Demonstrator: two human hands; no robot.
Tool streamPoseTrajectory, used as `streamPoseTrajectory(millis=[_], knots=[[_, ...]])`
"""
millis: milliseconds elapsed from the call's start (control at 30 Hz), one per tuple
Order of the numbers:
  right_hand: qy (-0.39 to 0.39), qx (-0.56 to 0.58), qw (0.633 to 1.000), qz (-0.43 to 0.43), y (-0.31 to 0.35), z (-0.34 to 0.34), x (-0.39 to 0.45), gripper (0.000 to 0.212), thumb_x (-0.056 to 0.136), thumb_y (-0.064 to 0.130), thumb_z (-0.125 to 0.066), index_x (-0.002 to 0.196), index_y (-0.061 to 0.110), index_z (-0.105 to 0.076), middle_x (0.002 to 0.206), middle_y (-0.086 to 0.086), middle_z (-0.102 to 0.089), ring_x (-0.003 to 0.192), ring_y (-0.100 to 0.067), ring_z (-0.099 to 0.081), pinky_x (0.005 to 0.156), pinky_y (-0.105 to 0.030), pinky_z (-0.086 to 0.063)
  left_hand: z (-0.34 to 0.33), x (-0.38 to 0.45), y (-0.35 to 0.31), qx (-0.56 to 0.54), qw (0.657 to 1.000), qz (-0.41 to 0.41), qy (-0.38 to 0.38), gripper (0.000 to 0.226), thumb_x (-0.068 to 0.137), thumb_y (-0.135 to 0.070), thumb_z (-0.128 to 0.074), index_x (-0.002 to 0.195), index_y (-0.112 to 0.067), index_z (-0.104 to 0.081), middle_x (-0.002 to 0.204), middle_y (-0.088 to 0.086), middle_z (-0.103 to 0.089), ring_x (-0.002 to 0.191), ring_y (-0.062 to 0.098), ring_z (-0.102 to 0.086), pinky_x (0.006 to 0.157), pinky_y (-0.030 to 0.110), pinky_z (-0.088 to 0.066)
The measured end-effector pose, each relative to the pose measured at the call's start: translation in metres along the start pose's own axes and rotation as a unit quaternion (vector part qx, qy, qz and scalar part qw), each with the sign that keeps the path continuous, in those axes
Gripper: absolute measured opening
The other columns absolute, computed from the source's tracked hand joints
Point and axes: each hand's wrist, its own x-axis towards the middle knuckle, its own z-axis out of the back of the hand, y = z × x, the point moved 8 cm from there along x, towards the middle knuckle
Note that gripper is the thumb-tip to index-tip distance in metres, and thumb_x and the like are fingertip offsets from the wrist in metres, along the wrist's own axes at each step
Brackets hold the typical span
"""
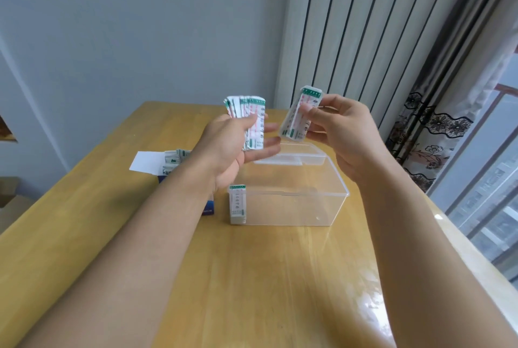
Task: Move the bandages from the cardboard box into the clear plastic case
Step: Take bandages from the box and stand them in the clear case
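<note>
Here, above the desk (pixel 252 277), my left hand (pixel 238 140) grips a fanned sheaf of bandages (pixel 248 120) while my right hand (pixel 340 126) pinches a squared stack (pixel 294 115) over the clear plastic case (pixel 294 207) (lid back, one bundle (pixel 237 203) standing inside). The glossy paper wrappers could slide loose from the fanned sheaf; more wait in the cardboard box (pixel 168 165).

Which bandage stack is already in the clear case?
The upright stack in the clear plastic case's left corner. The others are held in the left hand and right hand, or sit in the cardboard box.
</note>
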Motion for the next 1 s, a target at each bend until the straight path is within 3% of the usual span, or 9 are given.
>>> streamPoseTrajectory(millis=[133, 300, 433, 533, 600, 733, 833, 900, 1000], knots=[[0.075, -0.113, 0.988, -0.073, -0.022, -0.019, -0.008, 0.012, 0.094, 0.013, -0.068, 0.104, 0.007, -0.065, 0.097, -0.011, -0.073, 0.090, -0.026, -0.075, 0.075, -0.036, -0.063, 0.014, 0.002, -0.021, -0.057, 0.994, -0.078, -0.045, 0.022, 0.107, -0.009, -0.044, 0.122, 0.000, -0.057, 0.101, 0.021, -0.076, 0.092, 0.037, -0.075, 0.077, 0.043, -0.063], [0.169, -0.265, 0.934, -0.171, -0.062, -0.061, -0.006, 0.004, 0.093, 0.010, -0.070, 0.094, 0.009, -0.066, 0.089, -0.012, -0.075, 0.076, -0.021, -0.075, 0.075, -0.038, -0.064, 0.024, 0.002, -0.020, -0.095, 0.990, -0.077, -0.069, 0.016, 0.104, -0.006, -0.044, 0.110, -0.005, -0.059, 0.094, 0.021, -0.074, 0.084, 0.036, -0.073, 0.073, 0.042, -0.064], [0.216, -0.386, 0.864, -0.240, -0.087, -0.076, -0.005, 0.028, 0.092, 0.021, -0.073, 0.112, 0.002, -0.068, 0.097, -0.008, -0.074, 0.088, -0.021, -0.073, 0.084, -0.034, -0.061, 0.026, 0.002, -0.021, -0.109, 0.989, -0.074, -0.066, 0.019, 0.103, -0.006, -0.045, 0.114, -0.001, -0.059, 0.092, 0.020, -0.074, 0.082, 0.036, -0.073, 0.070, 0.041, -0.063], [0.225, -0.415, 0.835, -0.282, -0.097, -0.082, -0.010, 0.022, 0.096, 0.017, -0.068, 0.111, 0.002, -0.064, 0.091, -0.005, -0.066, 0.076, -0.017, -0.065, 0.065, -0.023, -0.054, 0.025, 0.001, -0.024, -0.121, 0.988, -0.076, -0.060, 0.018, 0.103, -0.005, -0.044, 0.111, -0.001, -0.060, 0.090, 0.020, -0.074, 0.079, 0.034, -0.073, 0.068, 0.039, -0.063], [0.223, -0.492, 0.799, -0.262, -0.099, -0.082, -0.008, 0.018, 0.096, 0.022, -0.067, 0.106, 0.007, -0.063, 0.092, -0.002, -0.062, 0.077, -0.017, -0.061, 0.067, -0.023, -0.050, 0.025, -0.001, -0.026, -0.128, 0.987, -0.077, -0.056, 0.018, 0.103, -0.005, -0.044, 0.109, -0.002, -0.060, 0.088, 0.019, -0.074, 0.077, 0.033, -0.073, 0.067, 0.039, -0.063], [0.268, -0.531, 0.752, -0.283, -0.108, -0.085, -0.010, 0.030, 0.089, 0.017, -0.073, 0.115, 0.001, -0.069, 0.108, -0.006, -0.076, 0.098, -0.024, -0.074, 0.097, -0.037, -0.055, 0.027, -0.003, -0.028, -0.123, 0.988, -0.079, -0.051, 0.019, 0.103, -0.005, -0.044, 0.111, -0.001, -0.061, 0.087, 0.018, -0.075, 0.076, 0.032, -0.074, 0.069, 0.039, -0.063], [0.291, -0.601, 0.707, -0.234, -0.104, -0.094, -0.006, 0.033, 0.093, 0.015, -0.067, 0.125, 0.006, -0.067, 0.119, -0.010, -0.071, 0.104, -0.026, -0.071, 0.084, -0.036, -0.058, 0.030, -0.003, -0.028, -0.125, 0.988, -0.077, -0.053, 0.020, 0.103, -0.006, -0.044, 0.112, 0.000, -0.061, 0.088, 0.018, -0.074, 0.077, 0.032, -0.074, 0.068, 0.039, -0.063], [0.283, -0.659, 0.673, -0.180, -0.097, -0.099, -0.004, 0.039, 0.096, 0.023, -0.061, 0.134, 0.013, -0.062, 0.130, -0.006, -0.063, 0.110, -0.025, -0.064, 0.073, -0.029, -0.048, 0.030, -0.003, -0.029, -0.125, 0.988, -0.077, -0.054, 0.020, 0.103, -0.006, -0.044, 0.113, -0.001, -0.061, 0.091, 0.019, -0.074, 0.079, 0.033, -0.074, 0.070, 0.040, -0.063], [0.303, -0.689, 0.637, -0.167, -0.099, -0.103, -0.005, 0.042, 0.098, 0.025, -0.058, 0.138, 0.016, -0.059, 0.135, -0.005, -0.060, 0.117, -0.024, -0.062, 0.079, -0.030, -0.048, 0.029, -0.004, -0.029, -0.120, 0.988, -0.077, -0.054, 0.019, 0.104, -0.007, -0.045, 0.113, -0.003, -0.061, 0.094, 0.019, -0.075, 0.080, 0.032, -0.075, 0.071, 0.039, -0.064]])
